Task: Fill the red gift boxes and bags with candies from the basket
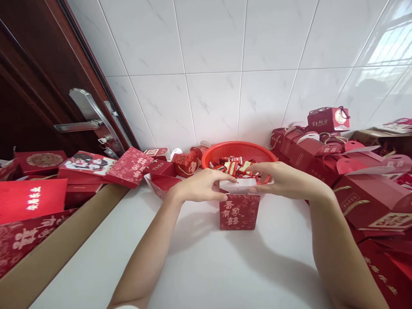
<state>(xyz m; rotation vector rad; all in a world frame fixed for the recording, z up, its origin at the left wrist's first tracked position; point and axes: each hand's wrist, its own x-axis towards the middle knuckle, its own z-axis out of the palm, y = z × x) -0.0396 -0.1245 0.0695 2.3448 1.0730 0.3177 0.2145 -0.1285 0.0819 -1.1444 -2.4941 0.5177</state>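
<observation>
In front of me a small red gift box [238,214] stands upright on the white table, with pale Chinese characters on its front. Its white inner flap [238,186] shows at the top. My left hand [204,185] grips the box's upper left edge, thumb at the front corner and index finger over the far side. At the upper right, my right hand [283,180] has its thumb against the white flap and its fingers curved behind it. Just beyond the box sits a red plastic basket [240,148] holding wrapped sweets [233,164], partly hidden by my hands.
Several red gift boxes with rope handles [376,204] are piled on the right. More red boxes [86,165] and a cardboard edge [64,240] lie on the left, near a dark door with a metal handle [79,125]. A white tiled wall [212,103] stands behind.
</observation>
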